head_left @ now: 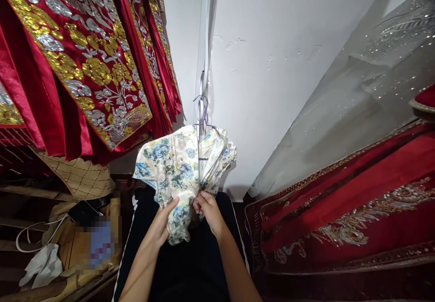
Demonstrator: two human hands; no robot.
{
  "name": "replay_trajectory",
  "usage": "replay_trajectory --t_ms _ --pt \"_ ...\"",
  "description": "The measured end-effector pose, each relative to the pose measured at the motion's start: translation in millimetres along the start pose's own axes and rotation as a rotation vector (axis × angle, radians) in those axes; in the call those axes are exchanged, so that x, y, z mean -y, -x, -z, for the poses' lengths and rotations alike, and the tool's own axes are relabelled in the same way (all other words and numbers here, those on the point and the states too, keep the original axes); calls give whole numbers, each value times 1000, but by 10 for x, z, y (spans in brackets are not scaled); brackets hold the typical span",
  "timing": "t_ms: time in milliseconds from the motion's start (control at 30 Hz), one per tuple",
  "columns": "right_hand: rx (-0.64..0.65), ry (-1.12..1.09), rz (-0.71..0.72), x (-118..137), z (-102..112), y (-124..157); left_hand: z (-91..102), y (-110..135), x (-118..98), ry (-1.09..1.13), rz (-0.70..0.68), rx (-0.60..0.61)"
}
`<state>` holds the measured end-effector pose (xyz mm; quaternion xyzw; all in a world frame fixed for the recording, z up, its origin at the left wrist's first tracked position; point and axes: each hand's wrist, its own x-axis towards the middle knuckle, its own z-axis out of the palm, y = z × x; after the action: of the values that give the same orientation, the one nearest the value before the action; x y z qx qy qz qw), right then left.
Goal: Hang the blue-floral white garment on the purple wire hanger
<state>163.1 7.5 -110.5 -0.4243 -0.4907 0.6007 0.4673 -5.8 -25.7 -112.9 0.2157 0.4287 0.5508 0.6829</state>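
Observation:
A short-sleeved floral blouse, cream with blue flowers, hangs on a thin purple clothes hanger in front of me. My left hand grips its lower left side, thumb lying on the front and the fingers hidden behind the cloth. With bent fingers, my right hand pinches the front edge near the lower middle. The blouse is partly open at the neck, and the hanger's bar shows in the gap. Behind the hanger runs a narrow white strip down the wall.
Red garments with gold and silver embroidery hang at upper left. On the right are a sheer sparkling white fabric and a red embroidered garment. A bamboo chair at lower left holds a white cable and crumpled tissue.

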Motion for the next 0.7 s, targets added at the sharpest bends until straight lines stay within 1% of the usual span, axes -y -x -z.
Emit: replay_trajectory --t_ms 33,67,133,167,200,233,267,300,333,367,400,467,533,700 --pt "-7 -3 -13 -17 20 8 63 -53 40 -51 -97 -133" --pt "-16 -3 -24 -43 34 13 131 -107 85 -136 -220 -298" --pt "-25 -1 -45 -111 41 14 246 -196 182 -390 -486 -609" --pt "-18 2 -52 -143 33 13 277 -224 231 -530 -603 -699" --pt "-2 8 -57 -169 17 13 281 -237 277 -659 -701 -714" --pt "19 16 -56 -184 -3 15 257 -238 321 -764 -765 -645" --pt "42 29 -51 -188 -23 21 207 -229 359 -840 -786 -507" --pt "68 46 -47 -178 -41 29 136 -213 393 -884 -766 -339" --pt "92 67 -48 -156 -52 41 52 -191 420 -902 -717 -185" --pt "112 88 -55 -124 -53 56 -36 -168 441 -902 -658 -73" --pt "128 106 -67 -82 -43 72 -121 -144 455 -887 -606 -12" --pt "140 137 -83 18 7 104 -262 -102 461 -836 -567 -2" --pt "137 169 -65 123 79 130 -357 -79 435 -802 -601 13" --pt "152 267 -13 304 196 187 -473 -119 284 -852 -674 154"
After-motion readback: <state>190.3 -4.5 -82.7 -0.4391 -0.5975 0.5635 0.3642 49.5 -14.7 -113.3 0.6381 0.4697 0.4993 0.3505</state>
